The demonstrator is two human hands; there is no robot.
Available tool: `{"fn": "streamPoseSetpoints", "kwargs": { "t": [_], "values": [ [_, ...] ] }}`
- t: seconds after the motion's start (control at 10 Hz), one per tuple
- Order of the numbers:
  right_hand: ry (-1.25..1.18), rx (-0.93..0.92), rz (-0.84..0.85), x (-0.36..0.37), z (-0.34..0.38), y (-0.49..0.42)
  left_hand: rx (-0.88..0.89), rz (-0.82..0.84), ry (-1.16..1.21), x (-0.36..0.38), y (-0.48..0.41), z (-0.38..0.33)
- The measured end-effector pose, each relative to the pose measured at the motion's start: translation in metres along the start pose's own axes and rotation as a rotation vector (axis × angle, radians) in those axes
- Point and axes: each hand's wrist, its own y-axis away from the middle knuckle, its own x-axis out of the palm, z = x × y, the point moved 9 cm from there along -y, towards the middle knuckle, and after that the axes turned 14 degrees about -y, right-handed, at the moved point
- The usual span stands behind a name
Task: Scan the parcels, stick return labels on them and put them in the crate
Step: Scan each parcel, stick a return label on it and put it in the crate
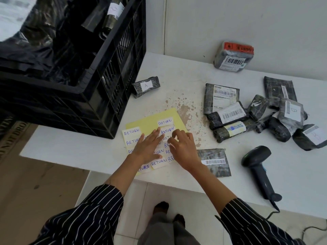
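Two striped sleeves (92, 214) reach in from the bottom edge. Left hand (147, 148) is open, fingers straight, lying flat on the yellow sheet (150, 123) and pressing it to the white table (88, 151). Right hand (184, 151) is just beside it, fingers curled, tips down on the return labels (165, 122); cannot tell if it pinches one. The labels are white slips with "RETURN" handwritten in blue, stuck in rows on the sheet near the table's front edge.

One flat dark parcel (215, 162) with a barcode strip lies just right of the right wrist. Barcode scanner (258, 165) lies on its side further right, cable trailing off the edge. Behind it is a loose pile of parcels (228, 114), dark wrap, several with barcodes up. Small parcel marked A (146, 86) sits alone beside the black crate (106, 96). The crate stands at the table's left and holds bagged parcels (44, 50). Farthest, by the wall, is a parcel with an orange label (233, 57).
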Motion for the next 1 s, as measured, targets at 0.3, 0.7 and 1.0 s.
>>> {"fn": "streamPoseSetpoints", "kwargs": {
  "t": [0.3, 0.7, 1.0],
  "values": [
    [-0.136, -0.011, 0.032, 0.011, -0.006, 0.009, 0.003, -0.013, 0.012, 0.001, 0.000, 0.001],
    [-0.284, 0.132, 0.106, 0.023, -0.016, 0.007, -0.016, 0.017, -0.009, -0.001, -0.001, -0.002],
    [-0.304, 0.081, 0.163, 0.021, -0.015, 0.009, -0.040, 0.040, -0.001, -0.001, -0.002, -0.004]
  ]
}}
